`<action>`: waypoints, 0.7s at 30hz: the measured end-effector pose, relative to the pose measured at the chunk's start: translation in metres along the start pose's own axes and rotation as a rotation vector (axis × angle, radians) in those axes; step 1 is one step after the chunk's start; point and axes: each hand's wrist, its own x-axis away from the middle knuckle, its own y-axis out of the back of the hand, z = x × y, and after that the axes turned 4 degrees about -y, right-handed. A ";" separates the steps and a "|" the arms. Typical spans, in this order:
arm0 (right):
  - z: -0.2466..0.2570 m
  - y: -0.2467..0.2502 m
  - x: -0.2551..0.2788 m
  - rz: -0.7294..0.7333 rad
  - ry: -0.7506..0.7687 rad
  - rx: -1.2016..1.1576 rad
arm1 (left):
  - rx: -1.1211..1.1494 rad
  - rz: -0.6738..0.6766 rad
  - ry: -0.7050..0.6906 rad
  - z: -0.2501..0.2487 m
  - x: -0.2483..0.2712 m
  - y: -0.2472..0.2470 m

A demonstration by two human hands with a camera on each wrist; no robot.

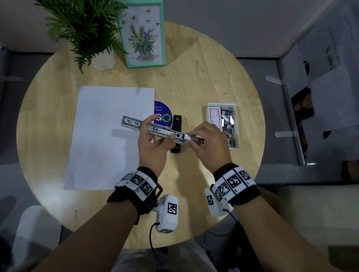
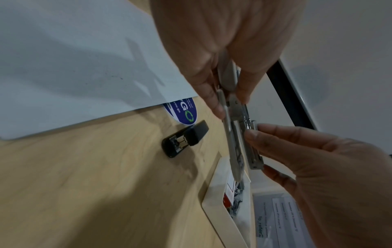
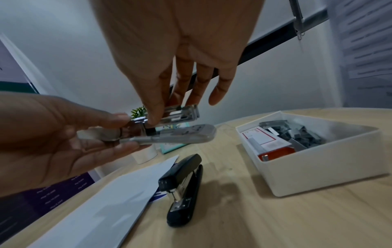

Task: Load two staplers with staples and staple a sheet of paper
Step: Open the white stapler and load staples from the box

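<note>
A grey stapler (image 1: 131, 122), swung open flat, hangs above the table between both hands. My left hand (image 1: 157, 133) grips its middle, thumb under and fingers over. My right hand (image 1: 196, 136) pinches the metal magazine (image 3: 180, 114) at its right end, and the grey base (image 3: 182, 135) lies just below. Whether staples sit in the magazine I cannot tell. A black stapler (image 1: 177, 122) lies shut on the table under the hands. A white sheet of paper (image 1: 106, 138) lies flat to the left. A white box (image 1: 222, 104) at the right holds loose staple strips (image 3: 297, 132) and a red-and-white staple carton (image 3: 269, 142).
The round wooden table (image 1: 203, 76) carries a potted fern (image 1: 82, 17) and a framed flower picture (image 1: 144, 33) at the back. A blue round sticker (image 1: 163, 114) shows beside the paper. Partitions with posted sheets stand off the table's right edge.
</note>
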 end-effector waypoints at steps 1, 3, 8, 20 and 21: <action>0.001 0.000 -0.001 0.006 -0.009 -0.010 | 0.000 0.000 -0.004 -0.001 0.000 0.000; 0.002 -0.001 -0.003 0.015 -0.023 -0.024 | 0.005 -0.003 -0.002 -0.002 0.000 -0.001; 0.002 -0.001 -0.004 0.016 -0.024 0.003 | 0.001 -0.002 0.016 -0.004 -0.001 -0.003; -0.005 0.010 0.007 -0.013 0.035 0.161 | 0.052 -0.023 0.058 -0.009 -0.002 -0.005; -0.006 0.009 0.007 -0.014 0.033 0.163 | 0.056 -0.024 0.063 -0.009 -0.001 -0.005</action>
